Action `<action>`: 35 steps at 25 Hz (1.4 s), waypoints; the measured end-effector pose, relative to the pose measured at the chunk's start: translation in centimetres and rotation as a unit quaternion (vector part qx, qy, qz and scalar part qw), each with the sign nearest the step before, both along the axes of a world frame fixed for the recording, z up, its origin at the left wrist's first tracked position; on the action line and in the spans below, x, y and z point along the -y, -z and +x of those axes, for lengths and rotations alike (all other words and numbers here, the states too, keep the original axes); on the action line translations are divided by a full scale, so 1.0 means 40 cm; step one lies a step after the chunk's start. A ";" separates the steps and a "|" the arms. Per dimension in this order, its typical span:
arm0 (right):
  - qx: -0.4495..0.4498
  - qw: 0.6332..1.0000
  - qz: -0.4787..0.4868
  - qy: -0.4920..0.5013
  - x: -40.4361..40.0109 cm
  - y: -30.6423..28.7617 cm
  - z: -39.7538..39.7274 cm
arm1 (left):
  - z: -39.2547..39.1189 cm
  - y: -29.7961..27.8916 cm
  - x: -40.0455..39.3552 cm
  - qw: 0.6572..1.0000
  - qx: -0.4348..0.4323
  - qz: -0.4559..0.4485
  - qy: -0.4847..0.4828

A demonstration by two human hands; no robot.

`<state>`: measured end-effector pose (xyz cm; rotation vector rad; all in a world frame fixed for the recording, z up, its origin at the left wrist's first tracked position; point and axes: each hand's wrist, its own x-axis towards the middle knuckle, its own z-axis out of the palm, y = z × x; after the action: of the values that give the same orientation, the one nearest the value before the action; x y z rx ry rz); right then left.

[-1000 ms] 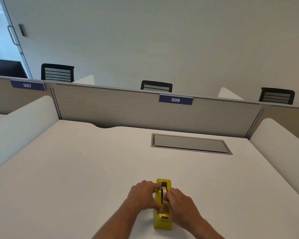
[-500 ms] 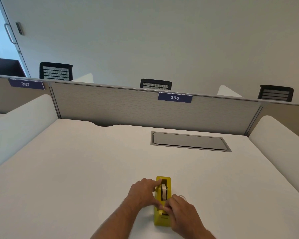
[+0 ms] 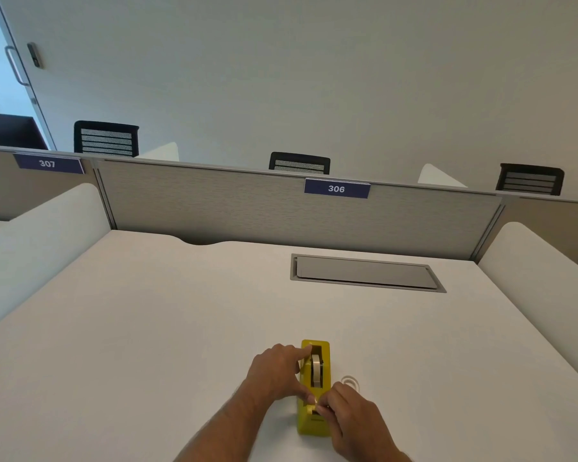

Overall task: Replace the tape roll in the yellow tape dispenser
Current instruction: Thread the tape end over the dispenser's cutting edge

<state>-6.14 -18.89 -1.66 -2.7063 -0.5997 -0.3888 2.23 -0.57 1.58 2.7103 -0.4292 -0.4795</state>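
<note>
The right hand [image 3: 354, 418] pinches with thumb and forefinger at the near end of the yellow tape dispenser [image 3: 314, 425], just above the cutter; it looks to be holding the loose end of the tape, though the strip itself is too thin to make out. The left hand [image 3: 277, 371] lies against the dispenser's left flank, forefinger stretched to the far top corner and thumb down by the cutter, bracing the body without closing round anything.

A tape roll [image 3: 316, 370] sits upright in the dispenser's well, between the two hands. A second, clear ring [image 3: 349, 382] lies flat on the desk [image 3: 147, 328] just right of the dispenser, touching nothing; whether it is the spent core or a spare I cannot tell.

The dispenser is probably weighted and stiff, so it should stay put under a light steadying palm on its side wall. The tape is the tricky part: thin, limp, sticky on one face, apt to fold onto itself or cling to skin. I'd hold only its very tip, keep it taut, and press it down over the serrated blade, fingers clear of the teeth
</note>
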 end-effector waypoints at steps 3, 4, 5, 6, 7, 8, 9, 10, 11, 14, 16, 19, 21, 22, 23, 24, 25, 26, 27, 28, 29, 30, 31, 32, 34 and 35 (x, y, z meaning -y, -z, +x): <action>0.007 1.000 -0.004 -0.007 0.006 0.006 0.000 | 0.000 -0.001 0.000 1.000 -0.001 0.003 0.002; 0.009 1.000 -0.007 -0.010 0.007 0.006 0.001 | 0.000 0.000 0.001 1.000 -0.001 0.003 0.001; 0.013 1.000 -0.013 -0.014 0.008 0.003 0.001 | 0.000 0.000 0.001 1.000 -0.001 0.002 -0.001; 0.016 1.000 -0.017 -0.018 0.008 -0.003 0.000 | 0.000 0.000 0.001 1.000 -0.001 0.002 -0.003; 0.019 0.999 -0.022 -0.026 0.008 -0.008 -0.002 | 0.000 0.001 0.001 1.000 -0.001 0.002 -0.003; 0.023 0.999 -0.023 -0.036 0.008 -0.014 -0.006 | 0.001 0.001 0.001 1.000 0.000 0.002 -0.003; 0.031 0.998 -0.024 -0.047 0.009 -0.019 -0.008 | 0.001 0.002 0.001 1.000 0.001 0.002 -0.003; 0.039 0.997 -0.027 -0.055 0.010 -0.020 -0.010 | 0.001 0.001 0.001 1.000 0.001 0.000 -0.004; 0.046 0.997 -0.031 -0.059 0.011 -0.021 -0.013 | 0.000 0.001 0.001 1.000 0.001 -0.002 -0.006; 0.092 0.992 -0.054 -0.071 0.007 -0.014 -0.015 | -0.003 0.003 0.003 1.000 0.001 -0.005 -0.014; 0.121 0.987 -0.065 -0.079 0.002 -0.012 -0.016 | -0.004 0.001 0.005 1.000 0.000 -0.002 -0.015; 0.137 0.985 -0.070 -0.079 0.000 -0.011 -0.018 | -0.006 -0.002 0.007 1.000 0.003 0.002 -0.015; 0.131 0.987 -0.063 -0.076 -0.001 -0.007 -0.018 | -0.008 -0.003 0.008 1.000 0.005 0.005 -0.016; 0.127 0.987 -0.061 -0.074 -0.002 -0.002 -0.018 | -0.009 -0.003 0.009 1.000 0.004 0.007 -0.015; 0.121 0.988 -0.058 -0.072 -0.003 0.000 -0.018 | -0.010 -0.003 0.010 1.000 0.005 0.009 -0.014; 0.115 0.989 -0.055 -0.069 -0.005 0.003 -0.019 | -0.011 -0.004 0.011 1.000 0.004 0.010 -0.015; 0.112 0.990 -0.053 -0.065 -0.005 0.006 -0.020 | -0.012 -0.004 0.012 1.000 0.005 0.010 -0.015; 0.114 0.990 -0.048 -0.063 -0.006 0.010 -0.021 | -0.012 -0.005 0.012 1.000 0.003 0.009 -0.016; 0.114 0.991 -0.044 -0.060 -0.006 0.013 -0.021 | -0.012 -0.005 0.012 1.000 0.003 0.007 -0.018; 0.101 0.992 -0.037 -0.060 -0.007 0.014 -0.023 | -0.013 -0.005 0.011 1.000 0.001 0.004 -0.020; 0.107 0.991 -0.040 -0.063 -0.006 0.018 -0.022 | -0.015 -0.004 0.010 1.000 0.001 -0.001 -0.021; 0.106 0.991 -0.040 -0.065 -0.007 0.024 -0.023 | -0.016 -0.005 0.009 1.000 -0.002 -0.006 -0.024; 0.104 0.992 -0.036 -0.066 -0.008 0.023 -0.023 | -0.018 -0.005 0.008 1.000 -0.001 -0.012 -0.026; 0.099 0.992 -0.036 -0.067 -0.010 0.019 -0.027 | -0.022 -0.007 0.007 0.999 -0.001 -0.018 -0.028; 0.103 0.992 -0.019 -0.066 -0.010 0.002 -0.032 | -0.030 -0.007 0.001 0.999 -0.001 -0.031 -0.032; 0.105 0.992 -0.014 -0.065 -0.006 -0.010 -0.032 | -0.031 -0.001 -0.004 0.999 0.005 -0.037 -0.035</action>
<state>-7.41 -18.64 -1.27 -2.6539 -0.8395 -0.6404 1.00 -0.42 1.61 2.6465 -0.3465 -0.4234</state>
